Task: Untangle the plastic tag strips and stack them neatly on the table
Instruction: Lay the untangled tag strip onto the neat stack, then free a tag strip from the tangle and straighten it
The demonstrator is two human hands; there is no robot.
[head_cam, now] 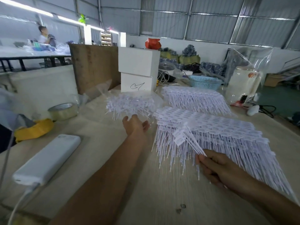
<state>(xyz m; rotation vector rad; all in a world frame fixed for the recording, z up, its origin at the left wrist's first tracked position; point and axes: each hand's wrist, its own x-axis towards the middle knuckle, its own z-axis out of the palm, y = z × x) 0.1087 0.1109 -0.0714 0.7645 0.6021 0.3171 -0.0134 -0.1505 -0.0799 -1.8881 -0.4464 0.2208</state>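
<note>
Hands split the work: the left hand (135,125), fingers spread, reaches mid-frame for the tangle (129,105), while the right hand (215,168) pinches a strip (186,135) over the stack (227,127), probably to lay it straight.

A long white rectangular power bank (48,158) lies on the table, a white cable (17,207) plugged into its near end. Beyond it sit a crumpled yellow cloth (34,129) and a roll of clear packing tape (63,111). Far beyond it stand two stacked white boxes (138,73), with a light blue perforated plastic basket (205,81) farther right.
</note>
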